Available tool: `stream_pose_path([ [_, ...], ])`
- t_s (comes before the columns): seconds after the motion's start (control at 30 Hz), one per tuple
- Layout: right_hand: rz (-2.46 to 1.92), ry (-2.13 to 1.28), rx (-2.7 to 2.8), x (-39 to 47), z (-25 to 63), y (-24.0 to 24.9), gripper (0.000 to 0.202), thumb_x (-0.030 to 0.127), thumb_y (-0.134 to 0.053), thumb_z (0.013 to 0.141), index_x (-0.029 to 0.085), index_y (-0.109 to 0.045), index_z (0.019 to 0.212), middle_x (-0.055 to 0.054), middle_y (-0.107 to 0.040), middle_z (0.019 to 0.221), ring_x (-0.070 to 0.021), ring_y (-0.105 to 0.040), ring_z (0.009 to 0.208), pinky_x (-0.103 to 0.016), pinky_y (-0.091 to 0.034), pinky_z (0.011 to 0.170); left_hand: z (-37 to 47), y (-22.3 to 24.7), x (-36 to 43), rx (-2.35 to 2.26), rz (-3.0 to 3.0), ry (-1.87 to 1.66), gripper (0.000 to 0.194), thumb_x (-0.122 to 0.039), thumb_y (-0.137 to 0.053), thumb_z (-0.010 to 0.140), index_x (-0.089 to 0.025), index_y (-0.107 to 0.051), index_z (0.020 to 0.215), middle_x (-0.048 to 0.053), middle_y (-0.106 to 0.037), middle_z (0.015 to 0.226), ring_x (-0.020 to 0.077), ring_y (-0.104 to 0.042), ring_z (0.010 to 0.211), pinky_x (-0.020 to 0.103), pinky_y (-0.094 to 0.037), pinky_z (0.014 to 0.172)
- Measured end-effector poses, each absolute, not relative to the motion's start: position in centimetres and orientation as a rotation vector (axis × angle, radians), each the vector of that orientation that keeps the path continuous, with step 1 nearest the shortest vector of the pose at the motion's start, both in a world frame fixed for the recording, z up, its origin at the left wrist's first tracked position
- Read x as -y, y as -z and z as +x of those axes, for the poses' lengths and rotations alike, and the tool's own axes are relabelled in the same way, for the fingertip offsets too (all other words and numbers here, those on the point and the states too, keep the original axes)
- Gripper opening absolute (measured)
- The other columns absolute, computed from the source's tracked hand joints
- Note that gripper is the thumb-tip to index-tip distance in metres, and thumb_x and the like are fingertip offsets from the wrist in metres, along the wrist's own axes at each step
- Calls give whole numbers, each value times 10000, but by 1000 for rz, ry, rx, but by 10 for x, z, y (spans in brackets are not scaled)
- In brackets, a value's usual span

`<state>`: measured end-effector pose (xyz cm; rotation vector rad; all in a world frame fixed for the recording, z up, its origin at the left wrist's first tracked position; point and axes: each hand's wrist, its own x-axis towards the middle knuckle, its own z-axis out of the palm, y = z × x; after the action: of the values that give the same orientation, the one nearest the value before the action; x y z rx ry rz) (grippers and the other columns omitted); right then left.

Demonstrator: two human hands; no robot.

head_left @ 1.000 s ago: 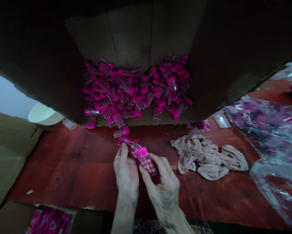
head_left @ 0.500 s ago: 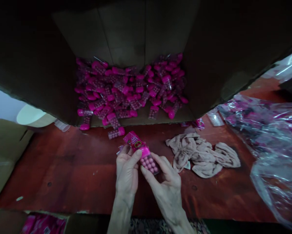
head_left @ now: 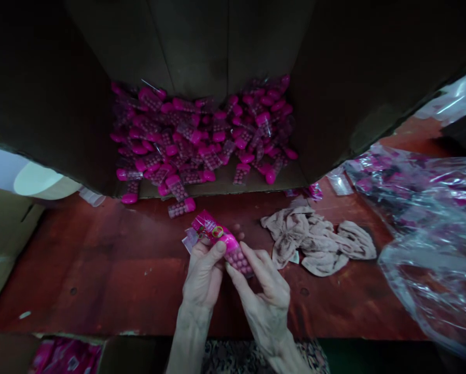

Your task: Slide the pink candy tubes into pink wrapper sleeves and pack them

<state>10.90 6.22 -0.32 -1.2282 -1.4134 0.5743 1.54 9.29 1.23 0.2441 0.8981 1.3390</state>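
Note:
My left hand (head_left: 204, 267) grips a pink printed wrapper (head_left: 208, 224) around the capped end of a small candy bottle (head_left: 238, 258), its thumb on top. The bottle is clear, with pink round candies inside. At its lower end, my right hand (head_left: 266, 283) pinches it between thumb and fingers. The bottle lies tilted, wrapper end up and left, above the red table. A clear scrap of film (head_left: 190, 239) sticks out beside my left fingers. Just beyond, a loose candy bottle (head_left: 181, 208) lies at the box's front edge.
A large cardboard box (head_left: 196, 47) opens towards me, with many pink-capped bottles (head_left: 202, 137) inside. A crumpled cloth (head_left: 318, 239) lies right, beside a clear plastic bag (head_left: 431, 239). A white round container (head_left: 42, 182) stands left. Pink wrappers (head_left: 67, 356) fill a box below the table edge.
The wrapper now appears to reach further down over the bottle's cap. Both hands keep their hold on it. The whole view has shifted slightly.

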Motion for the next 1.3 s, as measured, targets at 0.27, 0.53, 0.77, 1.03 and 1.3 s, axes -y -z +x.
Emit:
stream_pose_path([
  [0.27,-1239,-470,1523,-59,116,-8,414,51,-602,781,182,-585,1173,-17,-554,799,-120,-586,685,-201,-541,624,4,-12,-88,-793,443,-1187,248,-282,-733,665,-132,-713,861,118,-701,1026,201,-647,865,302,-485,812],
  [0.53,-1303,-202,1662,-55,112,-4,582,75,-576,817,197,-406,1359,-95,-647,979,-210,-621,876,-318,-579,705,17,-5,-85,-738,446,-1210,271,-342,-657,740,-158,-704,933,114,-699,1024,246,-617,979,362,-452,886],
  [0.77,-1411,-520,1459,-55,121,-11,438,196,-633,791,165,-557,1221,-82,-692,973,-198,-676,856,-285,-587,732,14,-11,-84,-723,495,-1152,321,-363,-668,723,-138,-698,950,154,-662,1104,309,-548,1106,429,-394,961],
  [1.03,-1428,-610,1406,-54,118,-14,203,170,-680,729,184,-621,923,-6,-698,783,-121,-663,592,-207,-577,590,19,-18,-86,-983,389,-1259,233,-319,-725,664,-154,-687,825,104,-718,929,252,-640,923,386,-452,890],
  [1.3,-1370,-718,1381,-57,126,-16,242,183,-723,699,193,-655,930,5,-714,773,-128,-669,598,-211,-581,588,12,-20,-85,-874,524,-1185,263,-351,-687,706,-135,-702,854,124,-708,969,287,-567,1064,384,-432,912],
])
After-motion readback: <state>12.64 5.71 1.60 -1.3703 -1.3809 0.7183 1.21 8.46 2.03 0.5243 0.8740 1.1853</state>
